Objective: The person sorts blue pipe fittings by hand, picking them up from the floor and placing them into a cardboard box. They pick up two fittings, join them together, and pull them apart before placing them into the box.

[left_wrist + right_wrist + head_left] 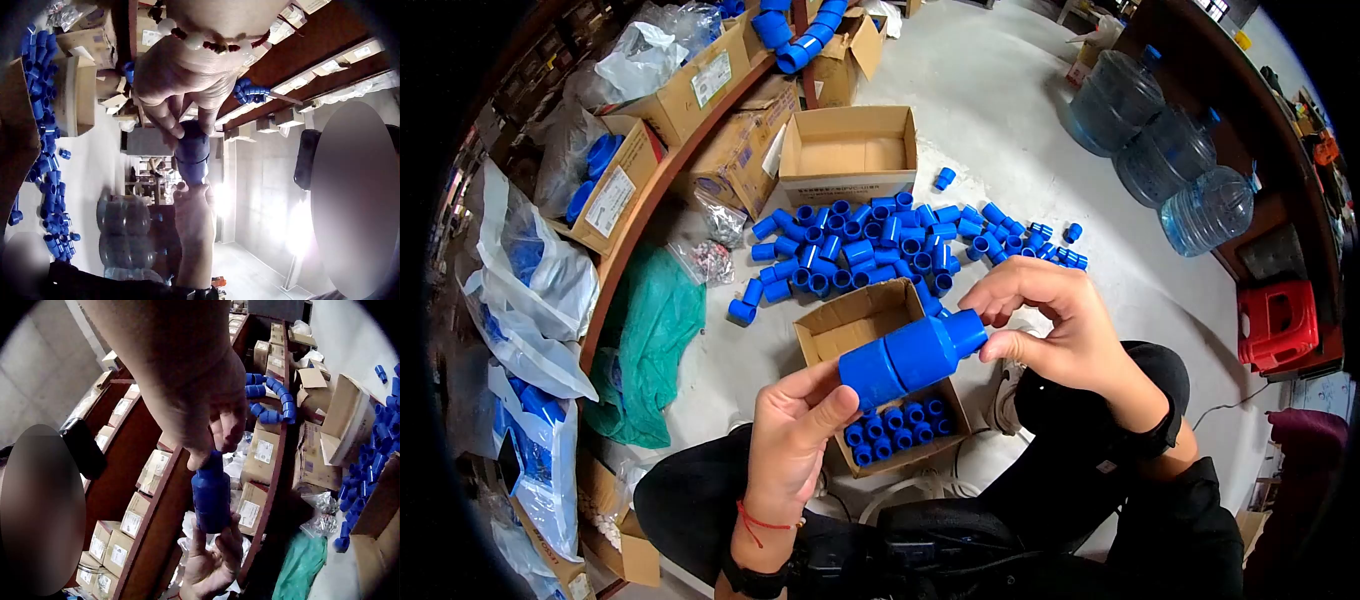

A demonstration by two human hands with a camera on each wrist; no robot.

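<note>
A blue plastic reducing pipe fitting (pixel 903 358) is held between both hands over a small open carton, tilted with its narrow end up and to the right in the head view. My left hand (pixel 792 432) grips the wide end, thumb on the near side and fingers behind. At the narrow end, my right hand (pixel 1068 325) pinches the tip between thumb and curled fingers. The right wrist view shows that right hand (pixel 215 419) above the narrow neck, with the left hand (pixel 209 565) below the wide end. Below, the carton (pixel 850 335) holds rows of blue fittings (pixel 900 432).
Loose blue fittings (pixel 855 250) lie heaped on the floor beyond the carton, before a larger open box (pixel 847 150). Shelves with boxes and a green bag (pixel 650 345) line the left. Large water bottles (pixel 1208 210) and a red jerrycan (pixel 1277 325) stand right.
</note>
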